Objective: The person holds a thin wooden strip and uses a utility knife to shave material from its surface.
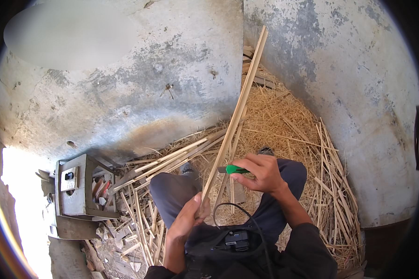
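A long, pale wooden strip [238,108] slants from my lap up toward the corner of the walls. Its near end is gripped by my left hand [186,216], with the thumb lying along the wood. My right hand [264,174] is closed round the green handle of a utility knife [233,169]. The short grey blade points left, at the edge of the strip just beyond my left hand; whether it touches the wood I cannot tell. Part of the handle is hidden by my fingers.
Wood shavings [274,116] cover the floor between my legs and the walls. Bundles of thin strips lie to the left [172,158] and along the right wall [336,195]. A grey wooden box [74,204] stands at left. A black cable [251,216] loops over my lap.
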A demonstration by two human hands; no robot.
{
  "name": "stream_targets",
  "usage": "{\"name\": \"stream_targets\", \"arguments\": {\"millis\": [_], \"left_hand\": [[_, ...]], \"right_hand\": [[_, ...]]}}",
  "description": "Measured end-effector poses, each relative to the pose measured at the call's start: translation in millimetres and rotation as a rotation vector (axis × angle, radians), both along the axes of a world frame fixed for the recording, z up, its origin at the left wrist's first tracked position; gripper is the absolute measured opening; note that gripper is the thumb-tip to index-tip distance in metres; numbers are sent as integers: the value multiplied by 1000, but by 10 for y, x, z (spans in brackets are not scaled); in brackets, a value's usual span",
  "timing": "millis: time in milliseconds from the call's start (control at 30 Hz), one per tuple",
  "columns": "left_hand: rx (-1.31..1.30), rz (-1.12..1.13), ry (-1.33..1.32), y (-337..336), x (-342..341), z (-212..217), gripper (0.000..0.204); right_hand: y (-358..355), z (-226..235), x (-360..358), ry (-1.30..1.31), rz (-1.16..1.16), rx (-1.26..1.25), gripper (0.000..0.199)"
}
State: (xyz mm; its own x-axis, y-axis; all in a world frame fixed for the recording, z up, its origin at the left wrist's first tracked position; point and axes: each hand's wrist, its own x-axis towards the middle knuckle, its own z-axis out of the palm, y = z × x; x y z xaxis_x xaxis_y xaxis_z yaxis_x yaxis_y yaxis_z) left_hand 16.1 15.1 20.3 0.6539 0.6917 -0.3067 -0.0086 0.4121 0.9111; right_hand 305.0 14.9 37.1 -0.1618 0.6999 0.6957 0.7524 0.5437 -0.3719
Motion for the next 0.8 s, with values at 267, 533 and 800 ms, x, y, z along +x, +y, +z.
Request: {"name": "stream_targets", "arguments": {"millis": [267, 533, 800], "left_hand": [[-12, -3, -15, 1, -8, -25, 52], [-2, -17, 20, -18, 8, -38, 50], [73, -80, 76, -29, -29, -93, 55]], "right_hand": [[3, -19, -3, -17, -12, -8, 28], [6, 7, -4, -3, -14, -4, 29], [31, 47, 39, 39, -138, 15, 26]]}}
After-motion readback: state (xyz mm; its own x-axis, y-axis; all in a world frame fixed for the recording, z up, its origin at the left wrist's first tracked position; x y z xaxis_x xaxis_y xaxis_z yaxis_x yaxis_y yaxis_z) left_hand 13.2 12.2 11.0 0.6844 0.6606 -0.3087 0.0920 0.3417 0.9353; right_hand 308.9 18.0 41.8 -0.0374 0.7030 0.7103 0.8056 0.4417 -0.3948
